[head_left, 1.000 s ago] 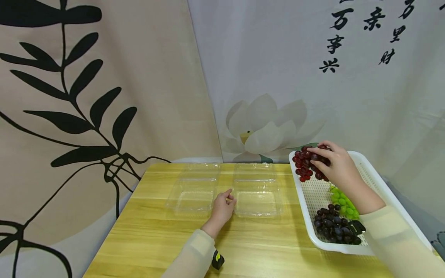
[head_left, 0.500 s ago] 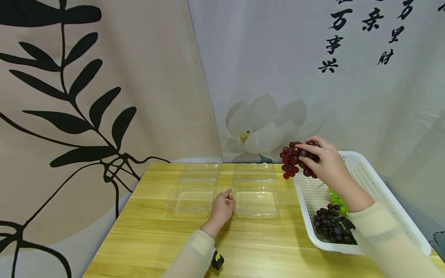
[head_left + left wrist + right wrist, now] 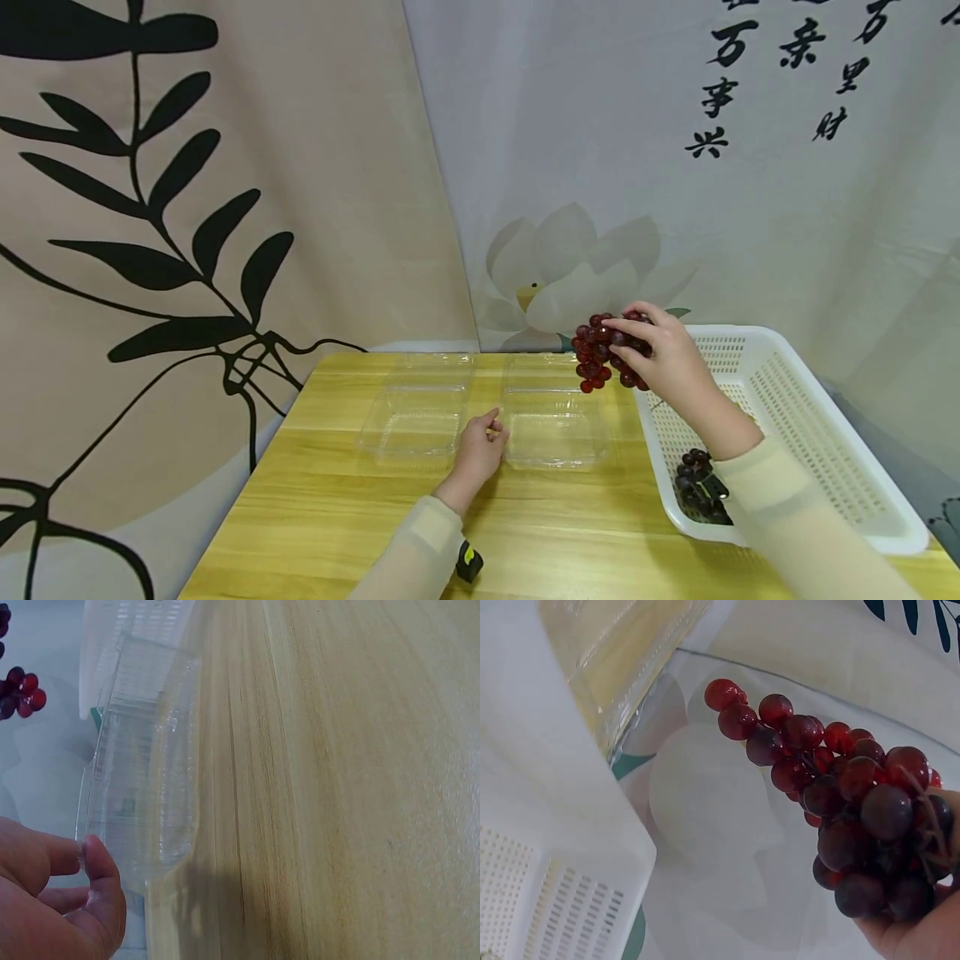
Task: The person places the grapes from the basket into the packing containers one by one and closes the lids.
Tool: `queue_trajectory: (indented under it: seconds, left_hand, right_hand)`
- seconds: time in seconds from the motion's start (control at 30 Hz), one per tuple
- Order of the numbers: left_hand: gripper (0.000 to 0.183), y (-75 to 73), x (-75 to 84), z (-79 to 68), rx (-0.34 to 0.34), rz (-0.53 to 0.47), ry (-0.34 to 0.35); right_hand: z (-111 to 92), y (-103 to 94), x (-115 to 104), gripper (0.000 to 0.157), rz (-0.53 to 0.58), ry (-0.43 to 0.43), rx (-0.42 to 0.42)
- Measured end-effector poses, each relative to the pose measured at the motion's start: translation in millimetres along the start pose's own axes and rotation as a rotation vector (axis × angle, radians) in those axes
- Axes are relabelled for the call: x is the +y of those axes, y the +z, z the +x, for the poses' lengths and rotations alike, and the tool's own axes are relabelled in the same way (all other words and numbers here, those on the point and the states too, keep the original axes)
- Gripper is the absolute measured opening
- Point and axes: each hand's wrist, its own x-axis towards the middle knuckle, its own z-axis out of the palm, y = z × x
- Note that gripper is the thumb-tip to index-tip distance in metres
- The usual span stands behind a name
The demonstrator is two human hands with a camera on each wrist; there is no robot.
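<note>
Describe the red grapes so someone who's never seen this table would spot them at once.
Find the white basket on the right of the table. Beside its far left corner, the right hand holds the red grapes in the air. Their red colour and raised position set them apart from the dark grapes in the basket.

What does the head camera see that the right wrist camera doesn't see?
Only the head camera: the left hand by the clear boxes, the black grapes, and the black writing on the cloth behind.

Only the right wrist camera: a thin stem on the red grapes, close to the fingers.

Both: those red grapes, the right hand holding them, part of the white basket, and at least part of a clear box.
</note>
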Motion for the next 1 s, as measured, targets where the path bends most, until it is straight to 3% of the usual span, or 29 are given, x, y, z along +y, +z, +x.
queue_trajectory:
  seconds: [0.27, 1.0]
  left_hand:
    - [0.048, 1.1, 0.5, 0.7, 0.003, -0.005, 0.001]
    - [0.047, 2.2, 1.6, 0.0, 0.018, -0.004, 0.001]
  right_hand:
    - [0.5, 15.1, -7.2, 0.030, 0.022, -0.036, -0.003]
    - [-4.0, 52.9, -31.4, 0.032, 0.074, -0.022, -0.069]
